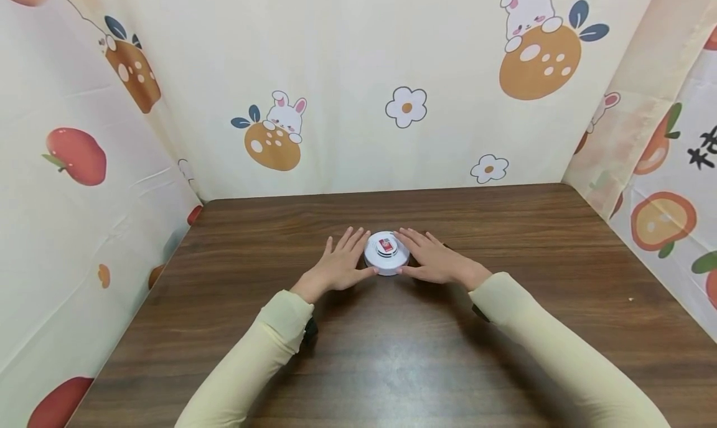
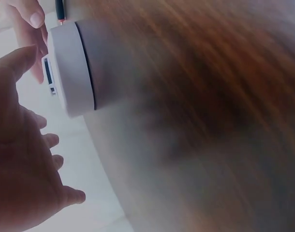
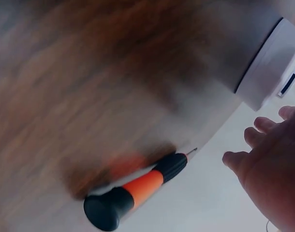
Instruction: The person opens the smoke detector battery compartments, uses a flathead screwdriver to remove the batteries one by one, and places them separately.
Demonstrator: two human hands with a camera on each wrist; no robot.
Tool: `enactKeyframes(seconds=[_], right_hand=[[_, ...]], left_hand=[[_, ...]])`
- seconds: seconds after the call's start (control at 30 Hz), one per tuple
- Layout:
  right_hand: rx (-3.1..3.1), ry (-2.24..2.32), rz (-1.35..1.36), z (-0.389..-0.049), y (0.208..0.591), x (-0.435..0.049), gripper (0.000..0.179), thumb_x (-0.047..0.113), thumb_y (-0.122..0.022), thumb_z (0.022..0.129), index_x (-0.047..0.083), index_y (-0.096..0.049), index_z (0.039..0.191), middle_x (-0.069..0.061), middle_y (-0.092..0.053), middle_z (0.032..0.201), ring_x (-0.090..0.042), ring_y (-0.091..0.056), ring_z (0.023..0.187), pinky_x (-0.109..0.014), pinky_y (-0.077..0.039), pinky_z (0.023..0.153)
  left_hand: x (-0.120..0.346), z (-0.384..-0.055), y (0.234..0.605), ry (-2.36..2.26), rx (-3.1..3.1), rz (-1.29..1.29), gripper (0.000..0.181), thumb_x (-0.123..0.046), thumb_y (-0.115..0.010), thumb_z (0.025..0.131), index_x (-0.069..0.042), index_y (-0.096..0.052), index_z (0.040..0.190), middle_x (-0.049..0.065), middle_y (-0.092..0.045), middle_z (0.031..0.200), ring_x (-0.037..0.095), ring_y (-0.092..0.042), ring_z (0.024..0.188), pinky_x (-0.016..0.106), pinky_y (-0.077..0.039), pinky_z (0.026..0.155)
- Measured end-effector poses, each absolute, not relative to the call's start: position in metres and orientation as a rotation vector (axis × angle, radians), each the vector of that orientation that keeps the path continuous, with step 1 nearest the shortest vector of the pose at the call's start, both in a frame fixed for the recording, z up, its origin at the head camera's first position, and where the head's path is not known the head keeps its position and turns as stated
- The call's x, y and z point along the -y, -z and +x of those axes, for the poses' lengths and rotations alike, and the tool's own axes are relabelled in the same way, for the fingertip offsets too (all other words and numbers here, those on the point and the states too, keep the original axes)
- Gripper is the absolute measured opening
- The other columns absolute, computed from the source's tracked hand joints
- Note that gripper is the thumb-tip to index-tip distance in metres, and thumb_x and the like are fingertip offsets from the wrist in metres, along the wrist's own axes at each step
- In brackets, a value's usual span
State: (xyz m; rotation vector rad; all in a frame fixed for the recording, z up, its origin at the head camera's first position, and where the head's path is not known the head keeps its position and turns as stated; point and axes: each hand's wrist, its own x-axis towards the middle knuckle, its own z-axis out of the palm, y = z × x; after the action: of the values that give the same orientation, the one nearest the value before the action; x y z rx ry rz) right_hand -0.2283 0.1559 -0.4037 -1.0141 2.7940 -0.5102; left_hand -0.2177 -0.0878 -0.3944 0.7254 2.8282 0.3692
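A round white smoke detector (image 1: 387,261) with a red label and a raised vented centre lies flat on the wooden table. My left hand (image 1: 340,265) spreads its straight fingers along the detector's left side, thumb at the near rim. Mirroring it, my right hand (image 1: 435,260) reaches in from the other side, fingertips over the detector's right edge. In the left wrist view, the thumb (image 2: 22,60) comes close to the detector's top. An orange and black screwdriver (image 3: 142,188) lies beside the right hand in the right wrist view; the hand mostly hides it from the head camera.
The brown wood-grain table (image 1: 358,359) extends around both forearms. Behind it hangs a cream curtain (image 1: 347,61) printed with rabbits and flowers. Fruit-printed sheets (image 1: 661,167) close off both sides.
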Motion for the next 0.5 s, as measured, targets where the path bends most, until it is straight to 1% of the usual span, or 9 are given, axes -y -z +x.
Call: enactKeyframes(seconds=[0.1,0.2,0.3,0.33,0.5], right_hand=[[-2.770,0.519,-1.007,-0.232,0.406,-0.154,0.083,0.043,-0.059,0.092,0.003,-0.017,0.151,-0.023,-0.019,0.153,-0.037,-0.020,0.140,-0.058,-0.016,0.111],[-2.746,0.533,-1.016,-0.234,0.407,-0.151,0.086,0.043,-0.061,0.091,0.003,-0.015,0.151,-0.024,-0.016,0.154,-0.038,-0.022,0.138,-0.056,-0.022,0.110],[-2.722,0.560,-1.027,-0.236,0.407,-0.148,0.088,0.042,-0.063,0.090,0.002,-0.014,0.152,-0.024,-0.014,0.154,-0.039,-0.022,0.138,-0.053,-0.026,0.109],[-2.711,0.575,-1.023,-0.236,0.407,-0.146,0.089,0.041,-0.064,0.090,0.003,-0.013,0.152,-0.024,-0.013,0.154,-0.039,-0.022,0.138,-0.052,-0.027,0.109],[-2.648,0.658,-0.966,-0.237,0.407,-0.142,0.089,0.037,-0.065,0.091,0.004,-0.009,0.152,-0.022,-0.008,0.155,-0.037,-0.017,0.140,-0.051,-0.026,0.110]], left_hand=[[0.083,-0.222,0.396,-0.347,-2.813,0.742,0.086,-0.056,-0.049,0.093,-0.011,-0.008,0.154,0.010,-0.007,0.159,0.027,0.002,0.144,0.059,-0.002,0.112],[0.079,-0.226,0.396,-0.387,-2.776,0.760,0.088,-0.053,-0.053,0.093,-0.008,-0.007,0.153,0.012,-0.006,0.159,0.028,0.002,0.144,0.052,-0.008,0.114],[0.076,-0.229,0.396,-0.497,-2.725,0.749,0.091,-0.047,-0.059,0.092,-0.004,-0.006,0.152,0.016,-0.005,0.158,0.029,-0.002,0.144,0.045,-0.016,0.115],[0.075,-0.230,0.397,-0.535,-2.703,0.739,0.093,-0.046,-0.060,0.091,-0.002,-0.005,0.152,0.017,-0.005,0.158,0.028,-0.003,0.144,0.043,-0.017,0.115],[0.070,-0.231,0.399,-0.674,-2.617,0.715,0.101,-0.039,-0.068,0.088,0.004,-0.002,0.150,0.023,-0.005,0.156,0.032,-0.011,0.142,0.042,-0.022,0.113]])
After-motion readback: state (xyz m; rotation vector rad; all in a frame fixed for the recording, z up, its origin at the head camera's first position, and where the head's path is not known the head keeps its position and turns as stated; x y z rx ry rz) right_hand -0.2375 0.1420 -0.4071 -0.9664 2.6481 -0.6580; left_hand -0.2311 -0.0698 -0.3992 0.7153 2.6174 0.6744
